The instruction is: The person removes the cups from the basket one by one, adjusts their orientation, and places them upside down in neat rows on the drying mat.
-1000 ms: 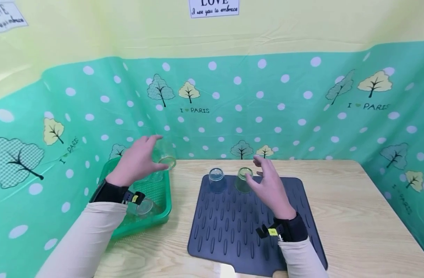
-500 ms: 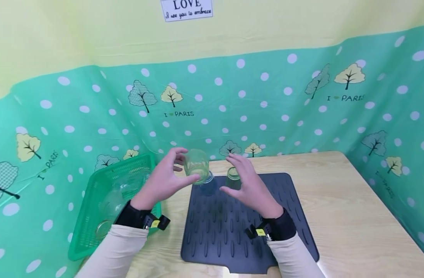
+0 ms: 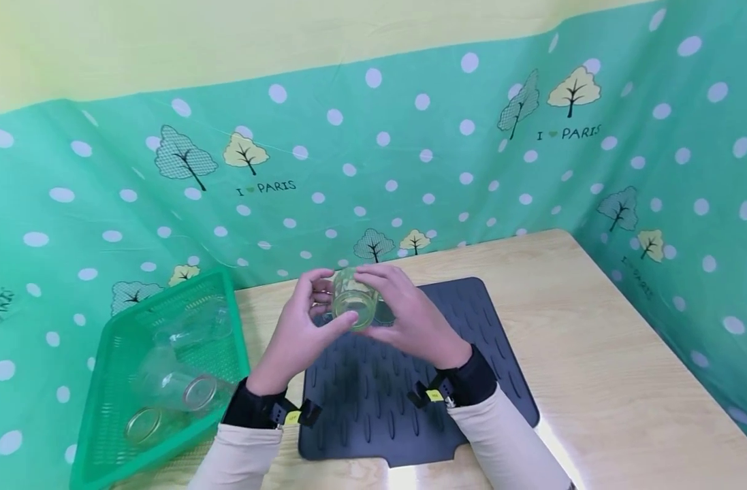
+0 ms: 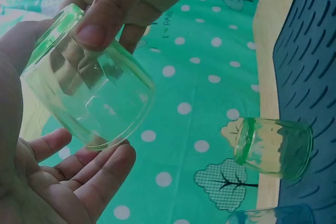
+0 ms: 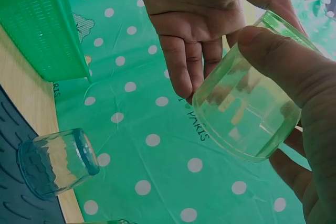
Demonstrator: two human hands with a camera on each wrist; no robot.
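A: Starting at the left edge, what sits there?

B: A green basket [image 3: 112,381] sits at the table's left edge, hard against the polka-dot backdrop [image 3: 410,156]. Several clear glasses [image 3: 183,381] lie on their sides in it. A strip of bare table [image 3: 594,354] lies between the basket and the dark ribbed mat [image 3: 373,408].

A: And the open room?

B: The mat's near and right parts are bare, and right of it the wooden table runs free to the backdrop, which walls in the left, far and right sides.

A: What is on the mat?

B: At its far end, mostly hidden behind the hands in the head view, a blue-tinted glass [image 5: 55,163] and a green-rimmed glass [image 4: 273,148] stand mouth down; the wrist views show them side by side and apart.

A: Now the hands.

B: Both are raised over the far half of the mat, meeting around one pale green glass [image 3: 353,299], which is in the air, tipped over with its mouth toward the person. The left hand [image 3: 302,327] cups it from the left, thumb on the near rim and fingers curled behind. The right hand [image 3: 404,316] grasps it from the right, thumb pressed on its wall and fingers wrapped round the far side. Both wrists wear black bands over cream sleeves.
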